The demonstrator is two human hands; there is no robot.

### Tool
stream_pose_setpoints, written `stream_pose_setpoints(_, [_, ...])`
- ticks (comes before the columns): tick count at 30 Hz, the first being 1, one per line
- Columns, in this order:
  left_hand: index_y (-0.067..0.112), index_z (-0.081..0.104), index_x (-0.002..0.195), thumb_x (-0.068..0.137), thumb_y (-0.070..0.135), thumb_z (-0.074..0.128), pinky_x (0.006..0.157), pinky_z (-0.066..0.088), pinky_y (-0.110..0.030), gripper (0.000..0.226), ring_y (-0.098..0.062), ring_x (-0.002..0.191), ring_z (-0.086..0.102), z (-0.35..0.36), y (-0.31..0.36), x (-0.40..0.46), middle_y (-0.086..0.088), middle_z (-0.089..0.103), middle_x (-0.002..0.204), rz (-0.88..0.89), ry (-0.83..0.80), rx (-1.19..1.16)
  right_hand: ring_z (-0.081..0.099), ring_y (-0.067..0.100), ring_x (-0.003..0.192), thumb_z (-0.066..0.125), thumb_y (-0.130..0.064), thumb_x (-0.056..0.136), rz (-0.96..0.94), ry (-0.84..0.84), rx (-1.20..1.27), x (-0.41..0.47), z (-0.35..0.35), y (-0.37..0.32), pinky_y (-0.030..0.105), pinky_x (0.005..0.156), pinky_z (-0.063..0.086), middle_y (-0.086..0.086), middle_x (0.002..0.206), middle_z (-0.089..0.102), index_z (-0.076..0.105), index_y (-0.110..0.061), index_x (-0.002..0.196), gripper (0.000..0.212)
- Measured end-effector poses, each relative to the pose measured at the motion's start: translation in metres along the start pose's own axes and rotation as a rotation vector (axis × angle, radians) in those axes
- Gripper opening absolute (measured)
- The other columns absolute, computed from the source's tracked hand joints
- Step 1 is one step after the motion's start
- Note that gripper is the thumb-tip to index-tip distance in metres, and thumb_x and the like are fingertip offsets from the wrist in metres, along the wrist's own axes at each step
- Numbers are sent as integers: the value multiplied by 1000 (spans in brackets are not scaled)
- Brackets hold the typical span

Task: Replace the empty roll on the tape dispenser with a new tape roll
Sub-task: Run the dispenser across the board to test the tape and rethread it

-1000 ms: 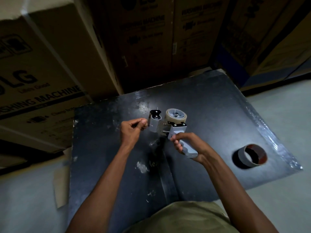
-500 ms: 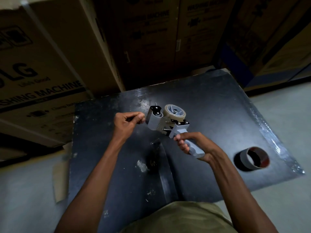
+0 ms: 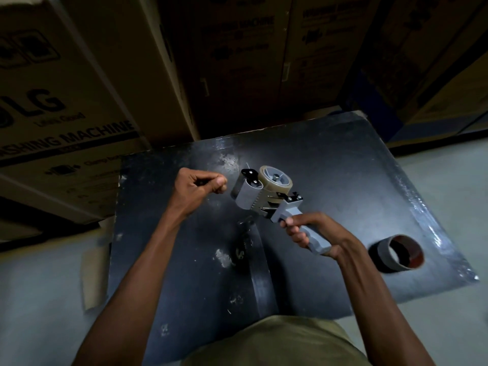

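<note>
My right hand [image 3: 314, 233] grips the grey handle of the tape dispenser [image 3: 266, 199] and holds it tilted above the black board [image 3: 330, 165]. A tan tape roll [image 3: 274, 180] sits on the dispenser's wheel, behind the grey roller and black front plate. My left hand [image 3: 203, 183] hovers just left of the dispenser's front with thumb and forefinger pinched together. I see no tape strip between that hand and the dispenser. An empty cardboard core [image 3: 396, 253], grey outside and reddish inside, lies on the board to the right of my right wrist.
Large cardboard washing-machine boxes [image 3: 66, 107] stand along the board's far and left sides. The board lies on a pale floor [image 3: 449, 207], its right edge wrapped in shiny film. Torn tape marks and a dark strip [image 3: 260, 273] run down the board's middle.
My left hand has drawn away leftward from the dispenser's front, still pinched. My right hand has tilted the dispenser, its head swinging left and up.
</note>
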State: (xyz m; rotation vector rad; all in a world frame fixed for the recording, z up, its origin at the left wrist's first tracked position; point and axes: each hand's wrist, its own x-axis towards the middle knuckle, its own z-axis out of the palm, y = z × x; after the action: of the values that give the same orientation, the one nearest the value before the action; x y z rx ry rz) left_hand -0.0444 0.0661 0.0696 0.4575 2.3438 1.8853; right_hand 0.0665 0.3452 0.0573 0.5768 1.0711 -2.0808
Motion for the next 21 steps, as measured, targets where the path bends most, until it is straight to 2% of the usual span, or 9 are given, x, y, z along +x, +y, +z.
stream_pose_setpoints(9, [8, 77, 85, 82, -1, 73, 65, 57, -21, 10, -12, 67, 71, -7, -6, 7, -1, 77, 74, -107, -93, -49, 47, 5, 42, 61, -8, 80, 17, -49, -110, 1, -5, 0, 14, 36, 40, 1, 61, 50, 63, 0, 89, 12])
stream_pose_setpoints(11, [6, 76, 90, 82, -1, 73, 66, 57, -19, 11, -9, 69, 71, -3, -9, 9, 0, 77, 76, -129, -108, -59, 47, 5, 41, 61, -7, 80, 21, -58, -116, 3, -9, -1, 14, 35, 39, 1, 61, 50, 64, 0, 88, 11])
stream_pose_setpoints(13, [-1, 74, 100, 84, -1, 72, 68, 57, -19, 16, -8, 73, 70, 0, -12, 11, -6, 76, 83, -127, -123, -57, 46, 5, 40, 61, -7, 80, 31, -63, -96, 7, -12, -1, 14, 34, 38, 2, 60, 50, 63, 1, 88, 11])
stream_pose_setpoints(15, [-4, 72, 106, 86, 0, 70, 72, 58, -23, 20, -10, 80, 70, 2, -14, 14, -11, 74, 90, -131, -172, -53, 46, 5, 39, 67, -6, 76, 39, -76, -71, 10, -16, 1, 14, 34, 37, 2, 60, 51, 63, 1, 89, 15])
stream_pose_setpoints(18, [5, 74, 102, 86, 1, 70, 74, 59, -22, 17, -10, 85, 71, 2, -17, 17, 2, 78, 89, -177, -259, -55, 47, 5, 39, 90, -10, 59, 50, -132, -72, 12, -22, 4, 14, 34, 37, 2, 60, 51, 68, 1, 85, 36])
stream_pose_setpoints(21, [10, 74, 98, 86, -1, 69, 72, 58, -20, 17, -6, 84, 71, -2, -20, 20, 9, 78, 86, -213, -262, -89, 47, 5, 39, 97, -19, 54, 61, -178, -95, 14, -27, 5, 14, 34, 38, 2, 60, 51, 71, 0, 85, 45])
